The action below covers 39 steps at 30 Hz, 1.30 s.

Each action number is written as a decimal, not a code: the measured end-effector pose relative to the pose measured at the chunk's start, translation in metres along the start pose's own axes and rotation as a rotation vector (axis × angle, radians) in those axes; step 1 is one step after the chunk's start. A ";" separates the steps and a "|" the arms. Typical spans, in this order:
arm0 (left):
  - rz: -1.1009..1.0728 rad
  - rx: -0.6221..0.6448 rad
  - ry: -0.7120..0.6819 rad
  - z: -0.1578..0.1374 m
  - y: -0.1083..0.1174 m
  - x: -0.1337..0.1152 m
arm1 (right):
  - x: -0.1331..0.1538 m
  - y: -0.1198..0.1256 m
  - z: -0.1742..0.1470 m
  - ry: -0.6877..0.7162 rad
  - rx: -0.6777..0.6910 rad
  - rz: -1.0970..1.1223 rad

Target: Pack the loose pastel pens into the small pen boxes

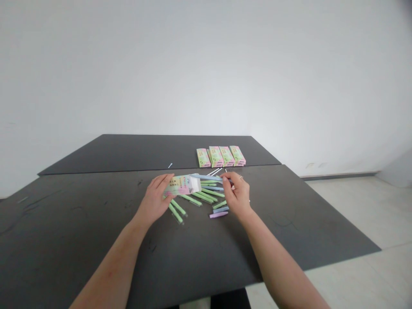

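My left hand point(155, 198) grips a small pink-and-green printed carton point(180, 185), whose white end flap is open toward the right. A light blue pen point(208, 177) is pinched in my right hand point(237, 194), its far end at the carton's open mouth; whether it reaches inside is hard to tell. Below and between the hands lie several green pens point(195, 200) in clear sleeves. Close to my right hand rest a purple pen point(219, 214) and another blue pen point(221, 209).
Several matching cartons point(222, 157) stand in a row toward the back of the dark table point(96, 223). Thin white sticks point(215, 171) lie in front of them, and a small white piece point(170, 165) is further left. A pale wall point(180, 68) rises behind.
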State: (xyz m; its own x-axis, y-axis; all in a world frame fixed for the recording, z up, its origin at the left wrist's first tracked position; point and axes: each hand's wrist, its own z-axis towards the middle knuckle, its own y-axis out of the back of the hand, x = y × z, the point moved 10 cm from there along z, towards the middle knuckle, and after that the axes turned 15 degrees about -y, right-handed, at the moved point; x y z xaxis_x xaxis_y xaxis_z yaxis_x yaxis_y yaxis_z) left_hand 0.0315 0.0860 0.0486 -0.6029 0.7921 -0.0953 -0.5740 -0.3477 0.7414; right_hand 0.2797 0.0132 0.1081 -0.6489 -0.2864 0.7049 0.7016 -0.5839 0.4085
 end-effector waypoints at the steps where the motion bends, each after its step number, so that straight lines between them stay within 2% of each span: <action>1: -0.001 0.002 -0.001 0.000 0.000 0.000 | -0.001 0.000 0.001 -0.004 -0.003 -0.001; 19: -0.001 -0.005 0.011 0.000 0.001 0.002 | -0.004 0.002 0.001 -0.021 0.019 0.031; 33: -0.010 -0.008 -0.009 0.002 0.002 -0.002 | -0.002 -0.019 -0.001 -0.030 0.139 0.038; 39: 0.004 0.005 -0.032 0.004 0.001 -0.005 | 0.005 -0.036 -0.006 -0.003 0.231 0.010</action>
State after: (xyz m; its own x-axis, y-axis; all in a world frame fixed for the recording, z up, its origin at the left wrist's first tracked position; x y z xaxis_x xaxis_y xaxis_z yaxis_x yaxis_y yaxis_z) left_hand 0.0365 0.0835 0.0522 -0.5868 0.8066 -0.0712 -0.5690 -0.3482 0.7450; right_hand 0.2500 0.0283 0.0934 -0.6410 -0.2892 0.7110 0.7570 -0.3912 0.5233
